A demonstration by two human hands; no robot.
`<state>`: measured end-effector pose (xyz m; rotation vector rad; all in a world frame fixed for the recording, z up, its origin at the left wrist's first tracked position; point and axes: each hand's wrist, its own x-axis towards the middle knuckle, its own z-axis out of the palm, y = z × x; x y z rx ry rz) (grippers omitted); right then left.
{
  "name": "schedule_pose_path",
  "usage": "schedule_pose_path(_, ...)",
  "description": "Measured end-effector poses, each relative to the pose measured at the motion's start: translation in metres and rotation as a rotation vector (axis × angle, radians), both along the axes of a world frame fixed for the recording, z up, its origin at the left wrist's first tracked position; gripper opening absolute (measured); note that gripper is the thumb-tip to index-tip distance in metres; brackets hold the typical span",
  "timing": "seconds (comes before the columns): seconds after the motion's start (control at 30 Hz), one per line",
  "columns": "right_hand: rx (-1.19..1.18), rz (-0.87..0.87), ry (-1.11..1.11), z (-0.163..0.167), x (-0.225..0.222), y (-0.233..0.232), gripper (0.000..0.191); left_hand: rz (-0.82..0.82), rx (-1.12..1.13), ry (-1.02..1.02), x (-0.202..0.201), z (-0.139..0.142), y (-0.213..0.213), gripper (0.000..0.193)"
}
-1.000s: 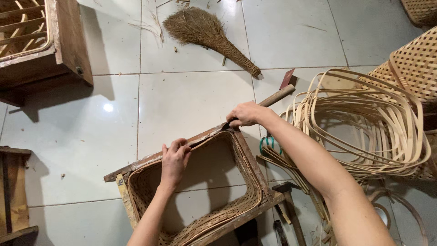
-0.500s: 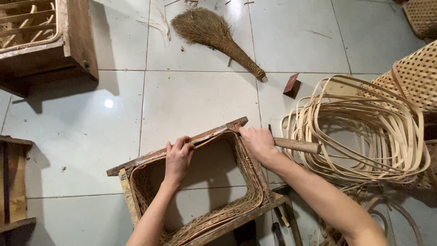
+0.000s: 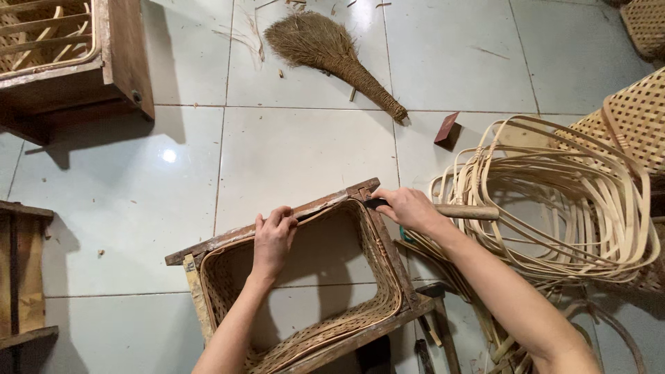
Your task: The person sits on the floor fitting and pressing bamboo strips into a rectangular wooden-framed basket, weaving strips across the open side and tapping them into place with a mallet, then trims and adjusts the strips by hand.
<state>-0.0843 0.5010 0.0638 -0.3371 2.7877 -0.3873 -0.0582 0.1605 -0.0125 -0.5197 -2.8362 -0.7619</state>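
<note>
Both hands, left [image 3: 273, 235] and right [image 3: 409, 208], grip the wooden frame [image 3: 277, 221] top edge.

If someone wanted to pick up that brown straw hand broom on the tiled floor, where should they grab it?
Probably by the narrow bound handle of the brown straw hand broom, coming from above. It lies flat, and that tapered end looks firm, unlike the loose fanned bristles.
</note>
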Motion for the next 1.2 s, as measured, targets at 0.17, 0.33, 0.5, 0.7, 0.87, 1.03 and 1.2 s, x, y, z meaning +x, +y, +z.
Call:
schedule_pose_path(0.17, -0.09, 0.018, 0.032, 0.0, 0.003, 0.006, 0.035, 0.002, 0.031, -0.012, 0.0, 0.007, 0.004, 0.011)
schedule_pose_path(0.33, 0.233, 0.017, 0.128, 0.014, 0.002, -0.026, 0.025, -0.017, 0.141, 0.188, 0.022, 0.037, -0.016, 0.034)
schedule_pose_path(0.5, 0.209, -0.017, -0.013, 0.031, -0.001, -0.097, 0.02, 0.521, 0.226, 0.17, 0.068, 0.055, -0.098, 0.043)
schedule_pose_path(0.7, -0.08, 0.494, 0.685, -0.021, -0.006, -0.259, 0.016, 0.754, 0.484, -0.054, 0.073, 0.022, -0.127, 0.027)
schedule_pose_path(0.87, -0.133, 0.605, 0.706, -0.062, -0.02, -0.313, 0.007, 0.75, 0.432, 0.009, 0.071, 0.014, -0.125, 0.018)
schedule_pose_path(1.03, -0.045, 0.711, 0.586, -0.075, -0.037, -0.336, 0.005, 0.769, 0.456, -0.017, 0.069, 0.02, -0.128, 0.018)
schedule_pose_path(1.2, 0.002, 0.796, 0.169, -0.062, -0.079, -0.346, 0.013, 0.757, 0.418, -0.039, 0.067, 0.018, -0.128, 0.022)
